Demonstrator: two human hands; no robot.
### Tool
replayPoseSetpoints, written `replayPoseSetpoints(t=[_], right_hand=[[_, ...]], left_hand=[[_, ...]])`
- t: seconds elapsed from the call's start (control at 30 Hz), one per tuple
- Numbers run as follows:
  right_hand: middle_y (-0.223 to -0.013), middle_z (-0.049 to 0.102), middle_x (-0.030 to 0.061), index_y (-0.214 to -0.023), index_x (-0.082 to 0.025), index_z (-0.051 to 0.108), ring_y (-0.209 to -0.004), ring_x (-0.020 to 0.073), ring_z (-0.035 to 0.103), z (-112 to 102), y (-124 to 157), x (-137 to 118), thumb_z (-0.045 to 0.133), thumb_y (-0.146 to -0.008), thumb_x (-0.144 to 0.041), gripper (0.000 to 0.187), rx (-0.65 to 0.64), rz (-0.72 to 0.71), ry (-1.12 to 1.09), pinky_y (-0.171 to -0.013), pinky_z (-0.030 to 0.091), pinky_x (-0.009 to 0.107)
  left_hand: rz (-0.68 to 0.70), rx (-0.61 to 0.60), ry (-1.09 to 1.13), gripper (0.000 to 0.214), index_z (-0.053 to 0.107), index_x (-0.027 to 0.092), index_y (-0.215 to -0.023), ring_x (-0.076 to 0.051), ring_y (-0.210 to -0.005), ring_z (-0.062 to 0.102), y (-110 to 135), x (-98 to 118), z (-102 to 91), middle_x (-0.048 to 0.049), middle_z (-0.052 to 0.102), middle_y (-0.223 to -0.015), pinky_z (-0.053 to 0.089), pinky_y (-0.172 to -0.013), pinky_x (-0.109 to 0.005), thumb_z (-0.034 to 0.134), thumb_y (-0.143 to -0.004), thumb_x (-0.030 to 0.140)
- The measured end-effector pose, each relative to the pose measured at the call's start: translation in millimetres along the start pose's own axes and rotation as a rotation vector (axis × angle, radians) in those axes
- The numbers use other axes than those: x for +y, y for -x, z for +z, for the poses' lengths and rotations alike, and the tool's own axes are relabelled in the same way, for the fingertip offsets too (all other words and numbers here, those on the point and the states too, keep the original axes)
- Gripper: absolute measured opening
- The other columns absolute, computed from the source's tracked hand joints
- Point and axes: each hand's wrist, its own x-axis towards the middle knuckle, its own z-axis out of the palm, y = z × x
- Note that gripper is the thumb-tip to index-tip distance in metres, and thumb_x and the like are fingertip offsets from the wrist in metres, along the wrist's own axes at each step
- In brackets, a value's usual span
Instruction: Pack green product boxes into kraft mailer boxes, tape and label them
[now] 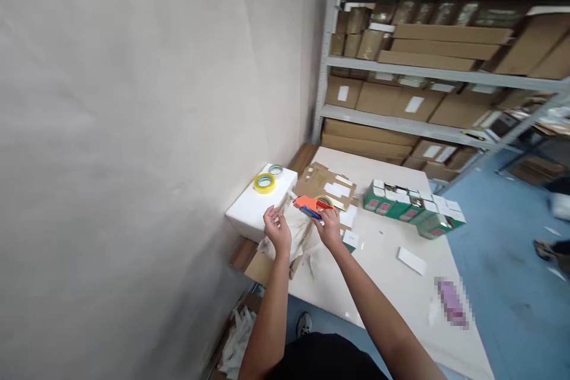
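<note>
My right hand [328, 227] is wrapped round the handle of an orange and blue tape dispenser [306, 203], held up over the table's left side. A yellowish tape roll shows partly behind it. My left hand [276, 228] is just left of the dispenser, apart from it, with fingers spread, slightly curled and empty. Beneath the hands lie crumpled white plastic [295, 227] and a flattened cardboard piece [321, 180] with white labels. A small green and white box [351, 240] is partly hidden by my right hand.
A white block [240, 212] by the wall carries a yellow tape roll [264, 183] and another roll [275, 170]. Green and white boxes [412, 205] stand in rows on the white table [378, 285]. Nearby lie a white flat box [411, 261] and a blurred purple item [452, 301]. Shelves [401, 119] hold cartons behind.
</note>
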Motion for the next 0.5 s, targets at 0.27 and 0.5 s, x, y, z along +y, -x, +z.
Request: replayPoseSetpoints(t=[0.27, 0.5], right_hand=[[-0.093, 0.069, 0.0064, -0.101, -0.023, 0.07, -0.096, 0.0245, 0.063, -126.7, 105.3, 94.8, 0.059, -0.103, -0.039, 0.02, 0.088, 0.186, 0.273, -0.11, 0.039, 0.05], [-0.091, 0.068, 0.0073, -0.095, -0.021, 0.071, -0.097, 0.0258, 0.064, -196.4, 222.1, 167.9, 0.056, -0.103, -0.041, 0.026, 0.09, 0.438, 0.319, -0.109, 0.041, 0.054]], left_hand=[[-0.139, -0.221, 0.151, 0.033, 0.058, 0.022, -0.127, -0.019, -0.1, 0.068, 98.5, 9.9, 111.2, -0.0102, 0.068, -0.115, 0.053, -0.087, -0.031, 0.056, -0.097, 0.036], [-0.322, -0.641, 0.175, 0.044, 0.061, 0.023, -0.13, -0.025, -0.12, 0.066, 182.2, 6.3, 153.6, -0.0136, 0.066, -0.132, 0.054, -0.087, -0.032, 0.058, -0.097, 0.051]])
